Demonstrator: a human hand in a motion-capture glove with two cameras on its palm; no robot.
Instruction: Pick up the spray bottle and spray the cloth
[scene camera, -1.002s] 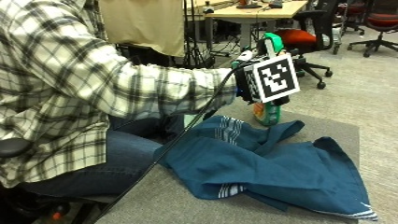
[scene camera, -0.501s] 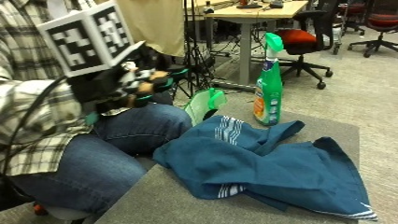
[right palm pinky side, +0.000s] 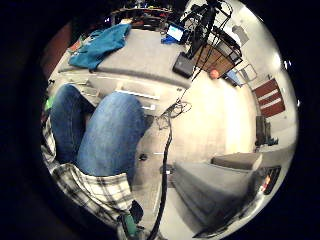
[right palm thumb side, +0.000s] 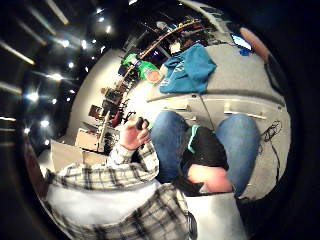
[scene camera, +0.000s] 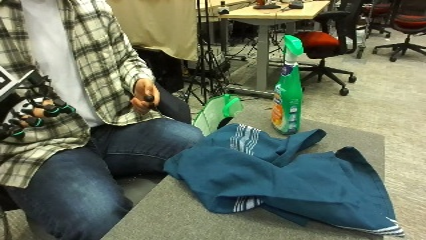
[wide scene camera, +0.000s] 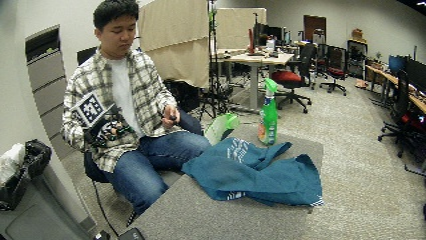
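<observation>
1. Outside: spray bottle (scene camera: 287, 90) stands upright on the grey counter (scene camera: 200, 215), just behind the blue cloth (scene camera: 286, 175), its base touching or nearly touching a fold. Nobody holds it. The gloved right hand (scene camera: 30, 112) is drawn in against the person's chest, well apart from both; fingers loosely curled, holding nothing. The bare hand (scene camera: 144, 96) pinches a small dark object over the lap.

2. Wide outside: same layout. Spray bottle (wide scene camera: 267, 117) at the far side of the cloth (wide scene camera: 259, 172), right hand (wide scene camera: 106, 129) at the torso, person seated at the counter's edge.

3. Little-finger palm view: looks down on jeans and floor; the cloth (right palm pinky side: 100, 44) is far off on the counter (right palm pinky side: 150, 55). Bottle not visible here.

4. Thumb palm view: cloth (right palm thumb side: 190, 67) and spray bottle (right palm thumb side: 145, 70) lie distant beside each other; nothing near the palm.

5. Judgement: whether the cloth has been sprayed cannot be told, since no wet patch is discernible. If not, the reach, the pick-up and the spray all remain.
</observation>
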